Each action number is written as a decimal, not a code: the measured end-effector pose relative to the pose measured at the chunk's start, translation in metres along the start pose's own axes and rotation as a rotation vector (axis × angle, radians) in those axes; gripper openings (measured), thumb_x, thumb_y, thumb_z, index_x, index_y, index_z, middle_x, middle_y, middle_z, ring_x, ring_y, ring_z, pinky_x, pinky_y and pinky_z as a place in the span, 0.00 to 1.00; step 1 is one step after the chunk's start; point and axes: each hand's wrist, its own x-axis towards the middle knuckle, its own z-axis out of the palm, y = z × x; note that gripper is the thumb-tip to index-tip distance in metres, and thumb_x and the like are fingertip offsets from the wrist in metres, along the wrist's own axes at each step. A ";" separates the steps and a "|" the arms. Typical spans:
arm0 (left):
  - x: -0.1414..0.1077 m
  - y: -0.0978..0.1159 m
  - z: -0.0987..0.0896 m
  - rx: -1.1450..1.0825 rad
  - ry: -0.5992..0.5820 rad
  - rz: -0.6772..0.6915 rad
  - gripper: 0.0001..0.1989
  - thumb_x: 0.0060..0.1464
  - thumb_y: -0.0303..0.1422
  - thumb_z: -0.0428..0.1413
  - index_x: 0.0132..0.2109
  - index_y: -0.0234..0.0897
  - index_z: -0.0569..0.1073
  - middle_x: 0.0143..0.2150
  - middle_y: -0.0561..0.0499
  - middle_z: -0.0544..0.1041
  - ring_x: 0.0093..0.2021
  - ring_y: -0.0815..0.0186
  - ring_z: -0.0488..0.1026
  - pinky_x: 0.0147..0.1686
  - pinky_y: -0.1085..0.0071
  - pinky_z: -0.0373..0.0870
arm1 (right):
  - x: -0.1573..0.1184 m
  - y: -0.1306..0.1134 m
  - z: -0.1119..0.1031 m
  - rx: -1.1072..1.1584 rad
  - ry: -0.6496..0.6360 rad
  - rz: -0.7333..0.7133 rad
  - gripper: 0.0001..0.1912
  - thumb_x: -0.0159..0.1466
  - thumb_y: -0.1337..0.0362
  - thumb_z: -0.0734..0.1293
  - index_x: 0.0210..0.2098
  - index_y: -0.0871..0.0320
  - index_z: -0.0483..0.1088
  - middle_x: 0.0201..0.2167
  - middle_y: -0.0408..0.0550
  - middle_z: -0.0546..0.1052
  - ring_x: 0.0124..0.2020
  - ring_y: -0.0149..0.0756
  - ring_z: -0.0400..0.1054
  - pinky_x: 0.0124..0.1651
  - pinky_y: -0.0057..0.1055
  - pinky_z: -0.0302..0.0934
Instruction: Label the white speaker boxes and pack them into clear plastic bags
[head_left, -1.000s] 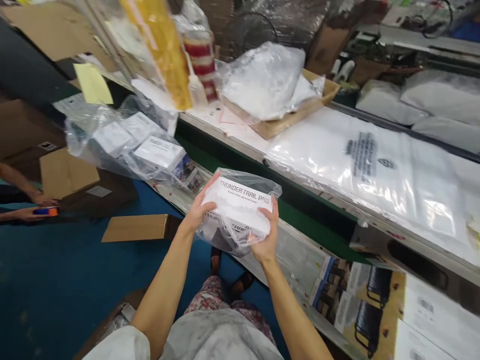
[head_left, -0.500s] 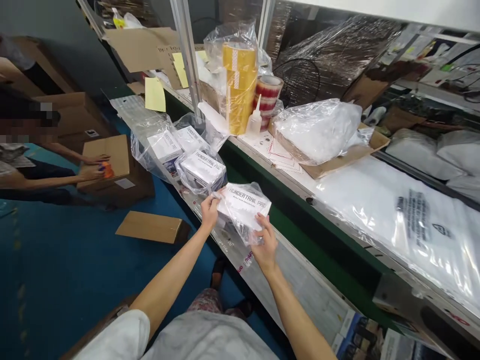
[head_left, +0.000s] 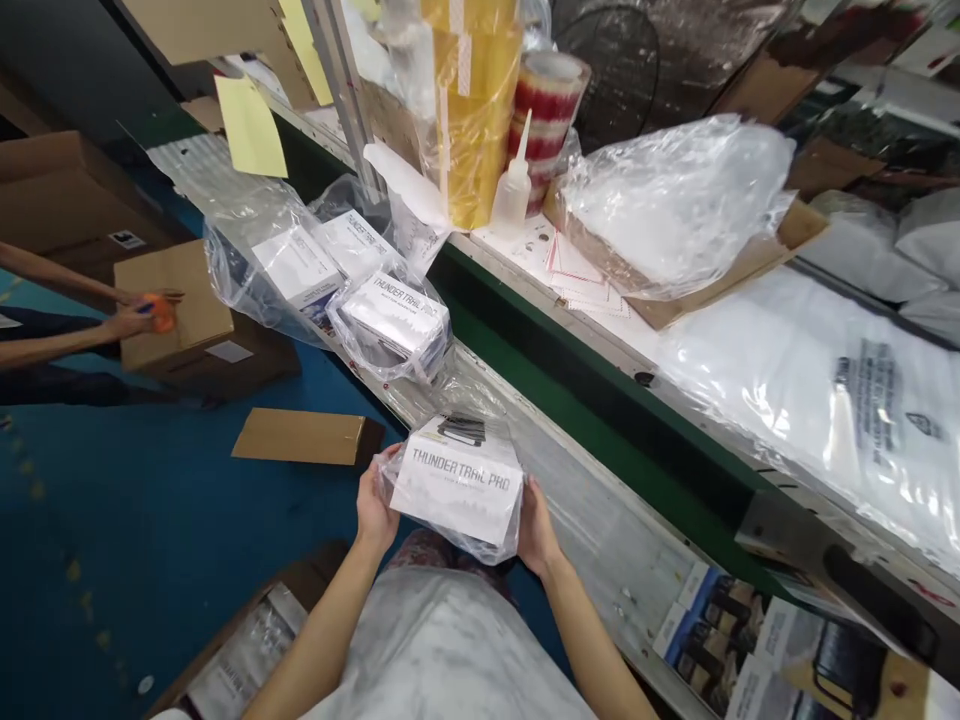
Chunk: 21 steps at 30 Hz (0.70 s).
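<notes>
A white box printed THUNDER TRAIL PRO, wrapped in a clear plastic bag, is held level in front of my body. My left hand grips its left side through the plastic. Against its right side my right hand is pressed, with the fingers partly hidden behind the box. Just beyond, another bagged box rests on the metal ledge, and two more white boxes lie in clear bags farther left.
Yellow tape rolls, red tape rolls and a small bottle stand on the shelf. White plastic bags lie at right. At left another person's hands touch a carton. An open carton holds boxes below.
The bagged box has come closer to my body and turned more level, its printed face now facing me. My hands have shifted to its two sides. The camera view has moved nearer the bench.
</notes>
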 end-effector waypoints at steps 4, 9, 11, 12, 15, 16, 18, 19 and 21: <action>-0.014 -0.007 -0.035 0.040 -0.005 -0.394 0.19 0.52 0.50 0.62 0.44 0.42 0.79 0.38 0.47 0.85 0.49 0.44 0.83 0.47 0.53 0.80 | -0.001 0.019 0.021 0.091 -0.145 0.145 0.41 0.68 0.31 0.56 0.62 0.53 0.74 0.55 0.57 0.83 0.60 0.58 0.76 0.61 0.58 0.70; -0.022 0.002 -0.067 0.006 -0.052 -0.543 0.27 0.55 0.51 0.63 0.55 0.40 0.81 0.47 0.42 0.86 0.57 0.41 0.81 0.56 0.50 0.79 | -0.011 0.033 0.016 0.104 -0.082 0.217 0.40 0.67 0.33 0.63 0.66 0.54 0.71 0.52 0.55 0.85 0.56 0.55 0.80 0.60 0.55 0.71; -0.022 0.001 -0.070 0.062 -0.063 -0.550 0.29 0.56 0.48 0.65 0.61 0.39 0.78 0.51 0.42 0.86 0.59 0.43 0.80 0.59 0.51 0.78 | -0.010 0.037 0.012 0.098 -0.059 0.258 0.38 0.66 0.39 0.68 0.67 0.55 0.69 0.51 0.54 0.85 0.54 0.53 0.81 0.60 0.52 0.72; -0.023 0.001 -0.070 0.098 -0.077 -0.569 0.30 0.57 0.46 0.66 0.63 0.38 0.76 0.53 0.41 0.85 0.60 0.43 0.80 0.60 0.52 0.77 | -0.010 0.037 0.010 0.101 -0.045 0.274 0.38 0.65 0.41 0.69 0.67 0.56 0.69 0.50 0.54 0.86 0.53 0.53 0.81 0.59 0.51 0.72; -0.025 0.002 -0.068 0.169 -0.122 -0.650 0.34 0.61 0.45 0.64 0.69 0.35 0.71 0.57 0.39 0.84 0.62 0.45 0.79 0.61 0.53 0.76 | -0.009 0.034 0.011 0.114 -0.005 0.327 0.36 0.65 0.44 0.69 0.64 0.59 0.71 0.48 0.55 0.86 0.52 0.53 0.82 0.58 0.48 0.73; -0.027 0.003 -0.068 0.177 -0.129 -0.661 0.34 0.62 0.46 0.63 0.70 0.34 0.71 0.57 0.38 0.83 0.62 0.45 0.79 0.61 0.53 0.77 | -0.008 0.031 0.011 0.104 0.007 0.336 0.35 0.65 0.44 0.69 0.64 0.60 0.71 0.48 0.55 0.86 0.52 0.53 0.82 0.58 0.48 0.74; -0.034 0.005 -0.066 0.185 -0.151 -0.683 0.34 0.63 0.47 0.61 0.70 0.34 0.70 0.58 0.38 0.83 0.61 0.45 0.79 0.58 0.55 0.79 | -0.006 0.023 0.011 0.045 0.020 0.309 0.34 0.65 0.45 0.69 0.63 0.60 0.72 0.48 0.55 0.86 0.52 0.53 0.81 0.58 0.48 0.74; -0.039 0.005 -0.063 0.186 -0.167 -0.698 0.34 0.63 0.46 0.62 0.71 0.35 0.70 0.58 0.38 0.83 0.61 0.45 0.80 0.57 0.56 0.80 | -0.004 0.017 0.009 -0.001 0.017 0.267 0.33 0.64 0.47 0.69 0.63 0.59 0.72 0.49 0.54 0.86 0.53 0.53 0.81 0.58 0.48 0.73; -0.053 -0.001 -0.055 0.172 -0.177 -0.727 0.35 0.62 0.41 0.64 0.73 0.39 0.67 0.59 0.40 0.82 0.60 0.46 0.80 0.54 0.57 0.81 | 0.002 0.001 0.004 -0.115 -0.022 0.143 0.32 0.63 0.50 0.71 0.63 0.56 0.72 0.51 0.53 0.85 0.57 0.52 0.79 0.60 0.49 0.72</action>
